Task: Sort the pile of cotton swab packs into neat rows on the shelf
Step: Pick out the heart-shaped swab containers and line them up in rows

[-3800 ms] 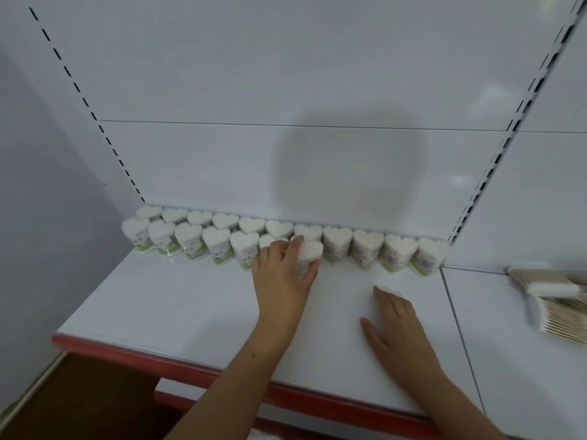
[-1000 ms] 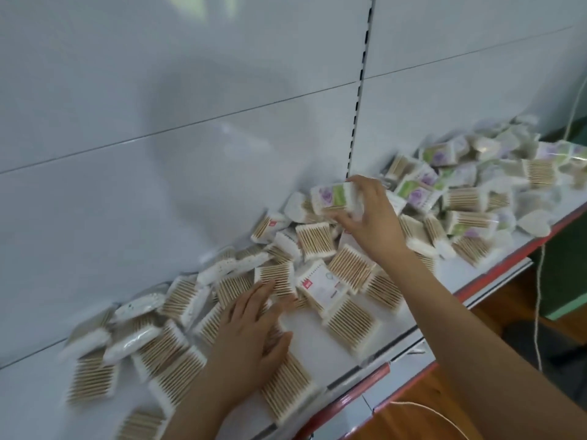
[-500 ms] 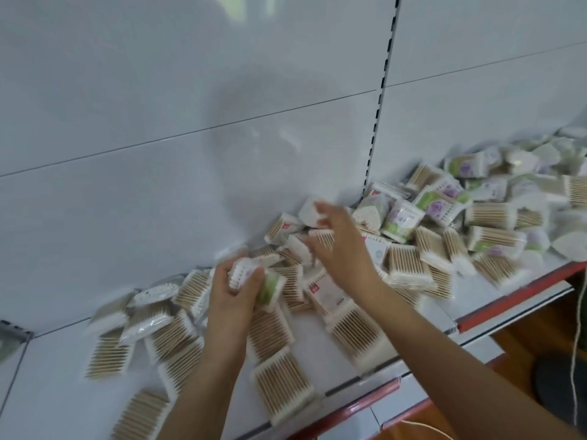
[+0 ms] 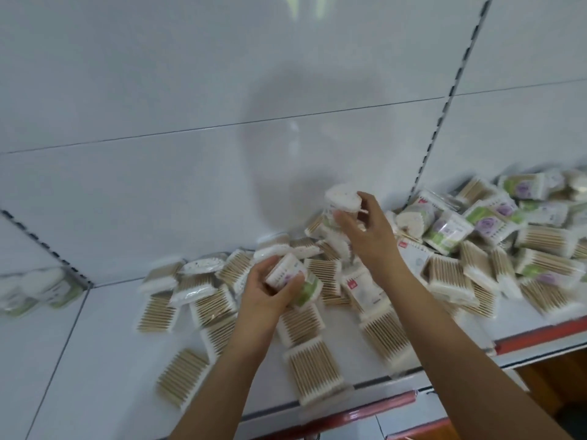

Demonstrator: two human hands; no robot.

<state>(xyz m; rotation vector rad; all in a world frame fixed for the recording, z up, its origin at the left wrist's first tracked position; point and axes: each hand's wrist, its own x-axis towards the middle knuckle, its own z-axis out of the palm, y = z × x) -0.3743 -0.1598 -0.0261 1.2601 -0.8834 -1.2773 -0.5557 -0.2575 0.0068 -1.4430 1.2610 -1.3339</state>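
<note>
Swab packs (image 4: 374,300) piled under hands; left hand (image 4: 270,300), right hand (image 4: 368,236) each grip one.

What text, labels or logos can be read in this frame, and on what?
No text is readable anywhere.
Flat packs: small red logo square, print too blurred to read.
Green and purple packs: label print too small and blurred.
Pack in the left hand: purple and green label, blurred.
Pack in the right hand: no print legible.
Shelf: no sign or price tag visible.
</note>
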